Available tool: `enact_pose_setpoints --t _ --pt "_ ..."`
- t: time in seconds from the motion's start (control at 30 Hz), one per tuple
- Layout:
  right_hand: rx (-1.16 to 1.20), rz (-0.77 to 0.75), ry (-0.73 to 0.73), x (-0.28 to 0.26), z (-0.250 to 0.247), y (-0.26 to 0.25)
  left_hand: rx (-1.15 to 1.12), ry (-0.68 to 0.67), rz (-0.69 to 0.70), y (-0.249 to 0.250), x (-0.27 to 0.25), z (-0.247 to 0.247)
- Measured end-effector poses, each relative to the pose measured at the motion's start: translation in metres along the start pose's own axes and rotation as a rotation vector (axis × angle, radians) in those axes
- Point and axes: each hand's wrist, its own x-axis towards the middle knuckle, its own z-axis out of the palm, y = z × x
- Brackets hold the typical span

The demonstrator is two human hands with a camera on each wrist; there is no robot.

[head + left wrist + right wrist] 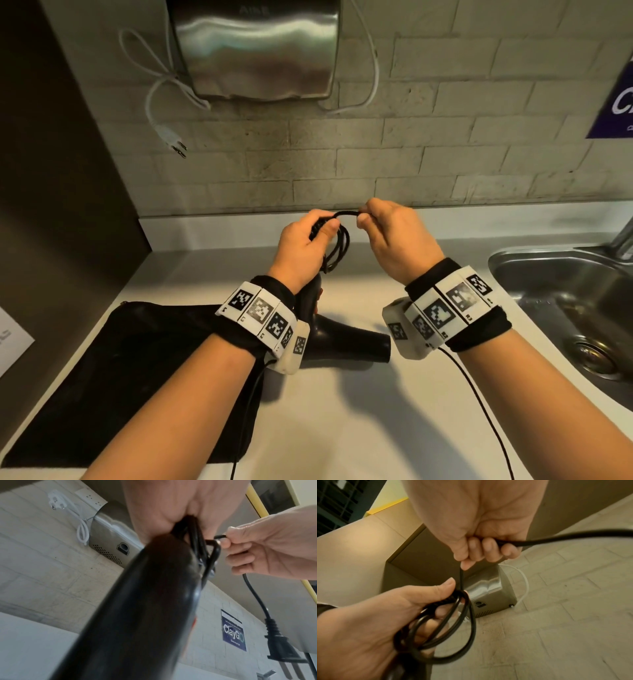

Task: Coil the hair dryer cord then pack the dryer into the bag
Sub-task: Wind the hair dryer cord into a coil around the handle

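Several loops of cord (447, 632) bunch in the left hand (301, 246), gripped against the dryer (342, 339) handle; the right hand (394, 236), just beside it, pinches the free end. The bag (137, 370) lies below the left wrist.

A: From my remote station, the left-wrist feed shows my left hand (164, 507) gripping the black cord loops (195, 536) above the hair dryer handle (145, 601), which fills the centre, blurred.

B: And the right hand (267, 547)?

A: I see it pinching one cord strand just beside the loops. The plug (283, 647) hangs below it, prongs down.

B: Background?

A: A steel wall unit (109, 543) with a white cable (82, 532) on pale brick, and a blue ClayGo sign (233, 632).
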Motion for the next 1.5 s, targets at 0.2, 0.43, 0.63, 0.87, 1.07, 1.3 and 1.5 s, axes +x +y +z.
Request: enact_pose_setpoints --t 0.2,0.43,0.63,0.87,1.07,1.3,1.5 --pt "0.049 0.198 -0.232 -0.014 0.013 0.031 -0.135 0.141 -0.139 -0.013 0.005 -0.01" --pt "0.039 0.343 -0.291 -0.024 0.038 0.066 -0.231 0.149 -0.184 -0.013 0.003 -0.015" --pt "0.116 0.312 -0.173 -0.021 0.031 0.057 -0.322 0.153 -0.19 -0.011 0.001 -0.016" --pt "0.687 0.117 0.126 -0.009 0.01 -0.001 -0.396 0.09 -0.185 -0.009 -0.001 -0.012" --pt "0.658 0.103 0.143 -0.012 0.03 -0.018 -0.34 0.111 -0.191 -0.007 0.0 -0.009" --pt "0.569 0.118 0.16 -0.017 0.048 -0.014 -0.326 0.073 -0.2 -0.006 -0.002 -0.011" --pt "0.42 0.026 0.162 -0.015 0.047 -0.016 -0.342 0.051 -0.223 -0.004 -0.001 -0.008"
